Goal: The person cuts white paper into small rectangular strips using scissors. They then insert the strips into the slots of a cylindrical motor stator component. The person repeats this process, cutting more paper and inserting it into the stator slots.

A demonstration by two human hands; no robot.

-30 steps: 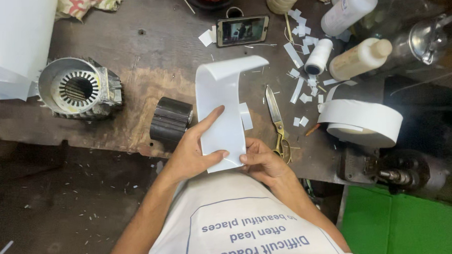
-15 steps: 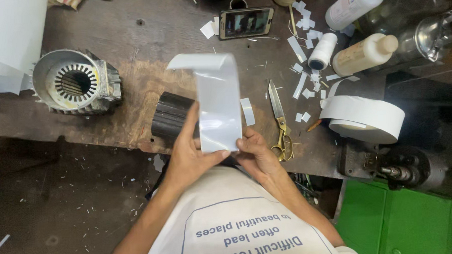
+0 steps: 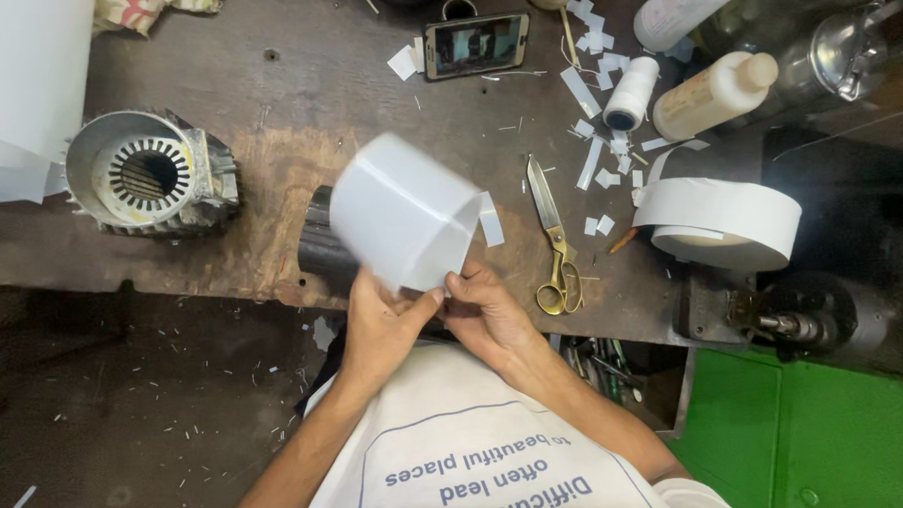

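Half a second back the white sheet stood tall and flat between the hands; now the stiff white sheet of insulating paper (image 3: 405, 214) has curled over into a broad, blurred loop above the bench edge. Nearest the body, the left hand (image 3: 382, 322) pinches the sheet's lower edge between thumb and fingers, and the right hand (image 3: 489, 313) pinches the same edge just beside it, fingers bent and close together. Behind the sheet, partly hidden by it, lies a dark ribbed metal cylinder (image 3: 316, 251) on the worn brown wooden bench (image 3: 268, 160). Right of the hands rest brass-handled scissors (image 3: 551, 242), blades pointing away. Farther right sits a wide roll of white paper tape (image 3: 719, 222). Off to the left stands a grey slotted motor stator housing (image 3: 149, 174). Beyond, small white paper offcuts (image 3: 598, 164) lie scattered near a white thread spool (image 3: 631, 92), a cream plastic bottle (image 3: 716, 94), and a smartphone (image 3: 476, 45) lying flat at the far edge.
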